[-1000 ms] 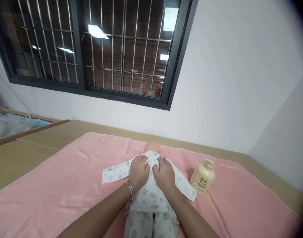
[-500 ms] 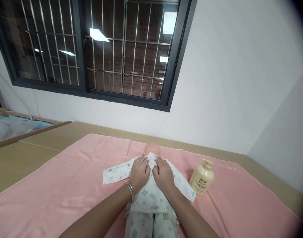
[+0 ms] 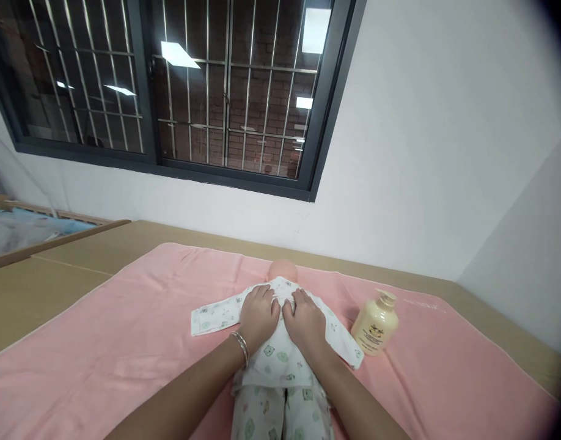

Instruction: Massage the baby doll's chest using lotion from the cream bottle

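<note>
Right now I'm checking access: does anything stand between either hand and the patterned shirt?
Nothing visible does: the left hand and right hand lie on the patterned shirt. The yellow bottle stands beside a sleeve, clear of both hands.

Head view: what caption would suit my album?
Left hand and right hand rest on a white patterned top, pump bottle nearby on pink cloth.

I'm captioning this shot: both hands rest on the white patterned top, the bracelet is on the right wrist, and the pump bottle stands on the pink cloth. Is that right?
Not quite. In the head view, the bracelet is on the wrist of the left hand, not the right hand. The rest of your statement holds.
</note>
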The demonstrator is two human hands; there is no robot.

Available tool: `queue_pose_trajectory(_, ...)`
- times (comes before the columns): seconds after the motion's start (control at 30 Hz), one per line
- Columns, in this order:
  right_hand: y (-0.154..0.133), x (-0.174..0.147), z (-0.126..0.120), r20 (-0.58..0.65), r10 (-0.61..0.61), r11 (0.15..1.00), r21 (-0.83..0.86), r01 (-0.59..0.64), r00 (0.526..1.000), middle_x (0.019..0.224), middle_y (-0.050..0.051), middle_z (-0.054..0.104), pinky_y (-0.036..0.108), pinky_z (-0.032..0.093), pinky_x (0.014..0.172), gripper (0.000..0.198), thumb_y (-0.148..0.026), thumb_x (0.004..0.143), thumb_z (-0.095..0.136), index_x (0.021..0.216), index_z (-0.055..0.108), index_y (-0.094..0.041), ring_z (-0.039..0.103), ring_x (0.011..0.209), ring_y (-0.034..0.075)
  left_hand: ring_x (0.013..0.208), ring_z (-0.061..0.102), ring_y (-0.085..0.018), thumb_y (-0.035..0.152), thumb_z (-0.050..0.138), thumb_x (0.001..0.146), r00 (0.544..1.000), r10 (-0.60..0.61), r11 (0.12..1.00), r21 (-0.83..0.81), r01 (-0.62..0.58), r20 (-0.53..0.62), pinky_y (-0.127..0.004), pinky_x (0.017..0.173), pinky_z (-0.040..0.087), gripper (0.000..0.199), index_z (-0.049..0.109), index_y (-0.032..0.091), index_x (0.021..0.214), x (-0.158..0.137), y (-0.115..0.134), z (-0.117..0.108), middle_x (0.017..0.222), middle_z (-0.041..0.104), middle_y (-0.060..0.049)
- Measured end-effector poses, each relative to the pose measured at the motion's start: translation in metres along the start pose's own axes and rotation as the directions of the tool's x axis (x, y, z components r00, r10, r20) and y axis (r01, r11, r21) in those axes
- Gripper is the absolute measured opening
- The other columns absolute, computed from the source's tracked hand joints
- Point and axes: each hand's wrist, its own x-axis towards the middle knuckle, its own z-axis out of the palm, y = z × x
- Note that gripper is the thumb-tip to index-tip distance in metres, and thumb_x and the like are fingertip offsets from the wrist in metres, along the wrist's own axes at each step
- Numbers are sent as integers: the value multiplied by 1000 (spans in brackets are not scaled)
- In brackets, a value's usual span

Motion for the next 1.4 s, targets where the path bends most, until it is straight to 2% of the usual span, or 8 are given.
queue_pose_trajectory(0.2,6,9,3,74,-78,996,48,75,994,133,16,55,40,24,111,44,-29,90,39,126,57,-8,43,130,27,115,54,-27,21,44,86,995,-37,997,-63,44,98,-45,101,40,32,61,16,113,5,-7,4,120,63,-12)
queue_pose_trajectory(0.67,8,12,7,118,-109,991,88,99,987,139,14,50,44,20,113,46,-26,90,38,130,54,-10,38,133,27,119,49,-26,21,41,86,986,-60,995,-75,72,155,-44,104,36,39,57,14,121,6,-7,6,126,59,-11)
queue_pose_trajectory(0.8,10,11,9,68,-118,990,90,112,991,136,13,53,43,22,112,45,-26,89,40,128,54,-10,42,131,27,118,50,-26,20,43,85,993,-58,994,-91,67,107,-44,103,37,36,57,16,118,5,-7,6,124,60,-10)
queue_pose_trajectory(0.9,10,7,10,-21,-167,983,73,168,986,130,13,58,40,27,110,42,-24,89,40,125,57,-10,47,125,25,114,53,-26,18,43,85,999,8,995,-100,-3,46,-44,102,39,31,58,17,112,2,-6,5,119,62,-9)
queue_pose_trajectory(1.0,8,2,9,-85,-238,970,35,241,968,121,13,63,37,33,105,38,-22,89,38,115,63,-11,54,117,24,104,57,-25,16,41,86,997,81,994,-72,-82,-11,-43,95,43,23,61,19,97,-2,-3,2,106,65,-9)
queue_pose_trajectory(1.1,4,-2,6,-87,-150,988,17,152,985,120,12,64,35,39,99,37,-25,89,40,114,64,-12,56,114,25,94,58,-25,17,39,87,999,45,999,-24,-46,-25,-42,87,45,20,59,20,86,-3,1,-2,93,65,-9)
queue_pose_trajectory(1.2,1,-2,3,-41,-33,999,26,34,999,127,12,60,36,40,97,41,-29,88,42,122,59,-12,54,118,26,97,57,-26,18,42,86,1000,-27,999,-24,27,2,-42,88,45,18,58,18,95,-2,4,-4,97,64,-9)
queue_pose_trajectory(1.4,5,9,4,57,-60,997,53,57,997,136,15,53,40,32,106,45,-28,87,41,125,57,-11,45,128,28,104,55,-26,20,45,84,991,-71,996,-46,77,110,-40,92,43,22,58,19,101,6,1,-4,106,63,-9)
